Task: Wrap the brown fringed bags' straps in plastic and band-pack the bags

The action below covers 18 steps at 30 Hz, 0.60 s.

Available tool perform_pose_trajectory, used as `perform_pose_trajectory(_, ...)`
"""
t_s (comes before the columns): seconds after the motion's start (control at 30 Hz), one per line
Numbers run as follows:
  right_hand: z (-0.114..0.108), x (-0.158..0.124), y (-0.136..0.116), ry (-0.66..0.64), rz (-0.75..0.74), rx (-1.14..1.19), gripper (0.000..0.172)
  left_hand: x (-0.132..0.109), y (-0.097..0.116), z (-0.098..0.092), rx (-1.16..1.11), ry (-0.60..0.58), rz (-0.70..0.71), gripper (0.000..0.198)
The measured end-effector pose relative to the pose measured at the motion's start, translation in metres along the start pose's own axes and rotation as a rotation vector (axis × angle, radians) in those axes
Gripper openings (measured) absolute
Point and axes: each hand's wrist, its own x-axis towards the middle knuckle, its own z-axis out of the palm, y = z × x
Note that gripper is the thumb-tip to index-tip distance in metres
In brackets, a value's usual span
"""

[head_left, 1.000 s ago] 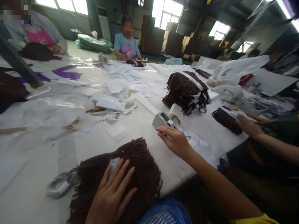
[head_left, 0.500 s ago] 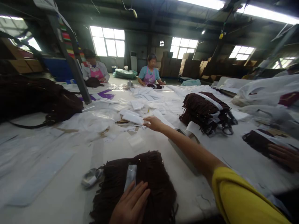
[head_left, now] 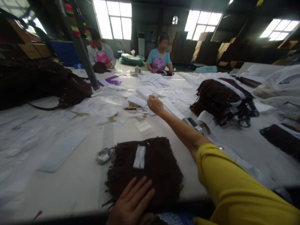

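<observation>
A dark brown fringed bag (head_left: 161, 162) lies flat in front of me, with a white folded strip (head_left: 140, 157) on its upper part. My left hand (head_left: 133, 200) rests on the bag's near edge, fingers stretched out and flat. Farther off, my right hand (head_left: 156, 105) reaches over a heap of white paper pieces (head_left: 138, 101), its fingers curled closed. White paper touches or lies just behind the fingertips; whether they pinch it is unclear. Beside the bag's left corner sits a coiled grey strap or cord in clear wrapping (head_left: 104, 155).
A stack of brown fringed bags (head_left: 222, 97) tied with a white band stands at right. More brown bags (head_left: 44, 84) are piled at left by a metal post (head_left: 82, 47). A grey device (head_left: 193, 122) lies under my right forearm. Two co-workers (head_left: 159, 59) sit across the table.
My right hand's fingers have gone from reaching to curled closed over the papers. My left hand has slid off the white strip toward the bag's near edge. The view has tilted down.
</observation>
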Motion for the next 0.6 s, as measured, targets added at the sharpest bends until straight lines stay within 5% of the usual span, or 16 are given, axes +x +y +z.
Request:
perform_pose_trajectory(0.13,-0.032,-0.041,0.002,0.088,-0.03,0.293,0.037,-0.009,0.012,-0.009,-0.009,-0.089,-0.163,0.047)
perform_pose_trajectory(0.23,-0.059,-0.105,0.0,0.048,-0.167,0.83,0.035,-0.013,0.011,-0.014,-0.014,-0.165,-0.2,0.056)
perform_pose_trajectory(0.3,-0.077,-0.158,-0.004,-0.021,-0.139,0.992,0.033,-0.014,0.006,-0.017,-0.039,-0.184,-0.195,0.058)
perform_pose_trajectory(0.47,-0.104,-0.282,-0.025,-0.119,-0.043,1.075,0.026,-0.011,-0.009,-0.017,-0.142,-0.247,-0.242,0.057)
perform_pose_trajectory(0.6,-0.094,-0.353,-0.054,-0.166,-0.26,0.845,0.022,-0.003,-0.027,-0.022,-0.274,-0.356,-0.264,0.057)
